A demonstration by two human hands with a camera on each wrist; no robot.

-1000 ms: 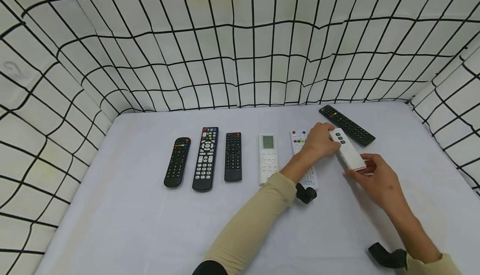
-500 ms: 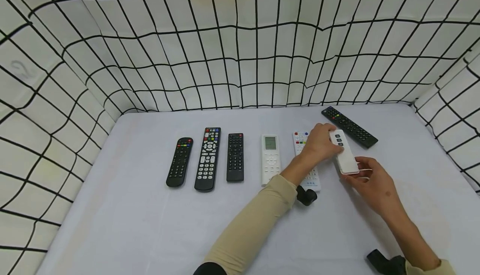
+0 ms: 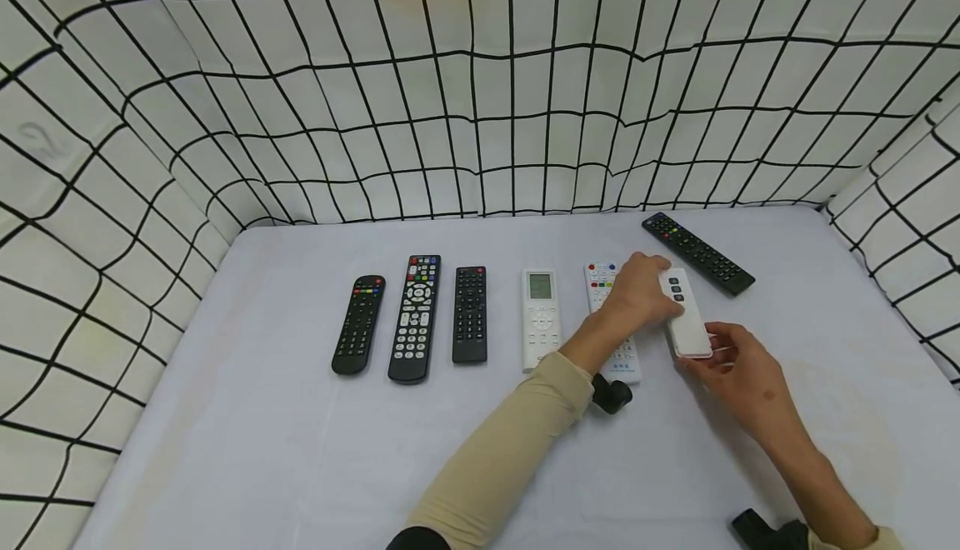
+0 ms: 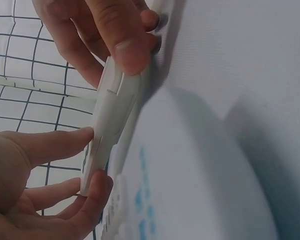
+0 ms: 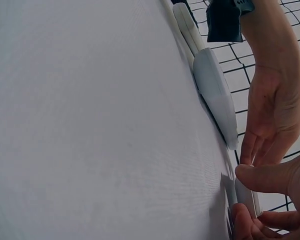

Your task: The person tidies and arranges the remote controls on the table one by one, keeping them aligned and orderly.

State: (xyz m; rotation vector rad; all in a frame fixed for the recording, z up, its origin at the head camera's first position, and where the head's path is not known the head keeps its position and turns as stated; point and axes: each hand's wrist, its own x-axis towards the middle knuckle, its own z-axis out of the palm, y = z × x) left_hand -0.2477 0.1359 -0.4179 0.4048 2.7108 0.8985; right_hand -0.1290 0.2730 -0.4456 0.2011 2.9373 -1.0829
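A slim white remote (image 3: 692,329) with a few dark buttons at its far end is held between both hands. My left hand (image 3: 636,292) pinches the far end, thumb beside the buttons. At the near end, my right hand (image 3: 741,377) grips the edges between thumb and fingers. In the left wrist view the remote (image 4: 107,117) is seen edge-on, close over the cloth. Left of it lies a white remote with coloured buttons (image 3: 624,358), partly covered by my left hand and wrist. A black remote (image 3: 697,252) lies slanted just behind the held one.
Farther left stand in a row a white remote with a screen (image 3: 540,317), a slim black remote (image 3: 469,317), a long black remote with white buttons (image 3: 415,317) and a rounded black remote (image 3: 358,325). Black netting (image 3: 480,112) over white walls encloses the white-covered table (image 3: 247,433).
The held white remote has turned, its near end swinging left and toward me, so it lies straighter with the row. My right hand has moved left and nearer with it.
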